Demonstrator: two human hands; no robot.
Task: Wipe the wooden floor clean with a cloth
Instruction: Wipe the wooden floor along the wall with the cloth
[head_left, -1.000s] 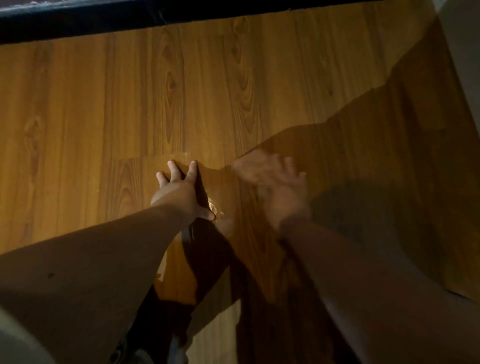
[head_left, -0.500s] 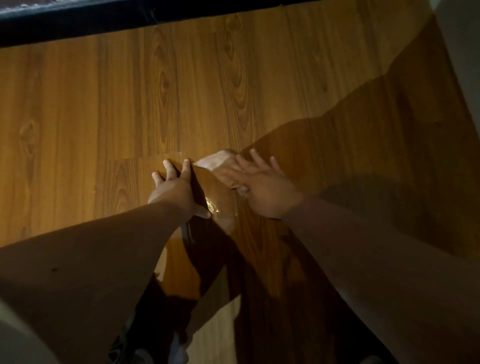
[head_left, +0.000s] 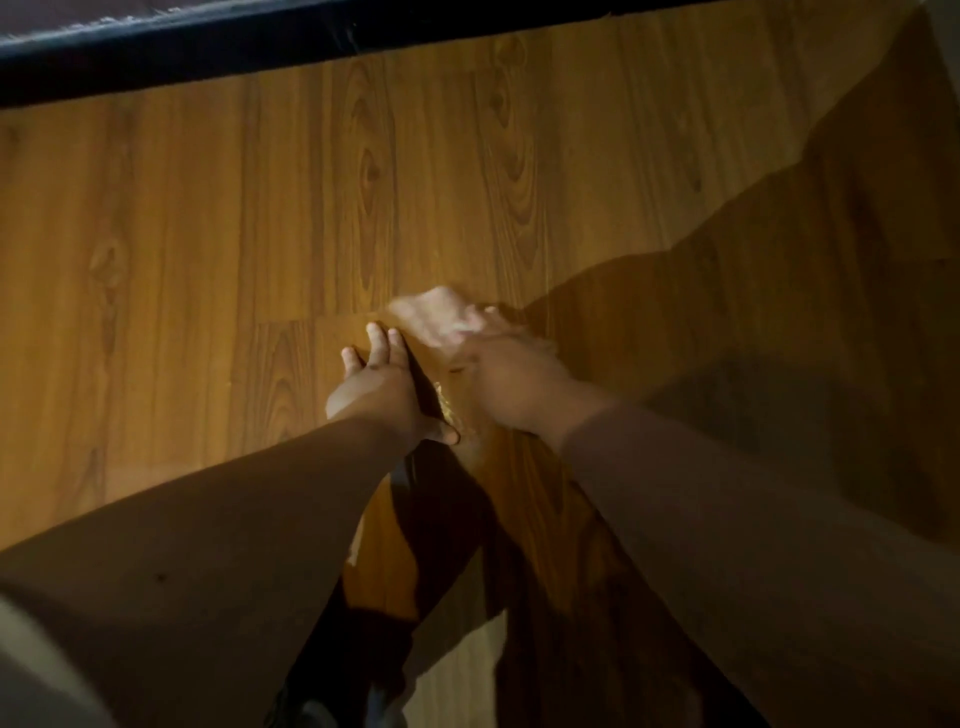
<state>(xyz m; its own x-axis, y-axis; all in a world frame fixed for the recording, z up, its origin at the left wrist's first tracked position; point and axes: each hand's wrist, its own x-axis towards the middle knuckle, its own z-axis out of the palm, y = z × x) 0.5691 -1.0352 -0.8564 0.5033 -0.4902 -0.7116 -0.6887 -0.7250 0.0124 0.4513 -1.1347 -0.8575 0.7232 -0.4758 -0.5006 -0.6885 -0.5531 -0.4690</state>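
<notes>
Bracing left hand (head_left: 384, 389) flat, fingers straight, beside the cloth (head_left: 441, 312); right hand's (head_left: 514, 384) hold on it blurred, untellable; risks bunching, leaving floor (head_left: 208, 260) streaked.

Floor (head_left: 208, 260): my left hand (head_left: 379, 384) on it. My right hand (head_left: 511, 387) just beside, to its right, on the cloth (head_left: 441, 317). Cloth ahead of both. Ledge (head_left: 208, 47) behind, along the far edge.

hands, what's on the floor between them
Head view: only a narrow strip of wooden floor with a small shiny glint lies between left hand and right hand.
</notes>
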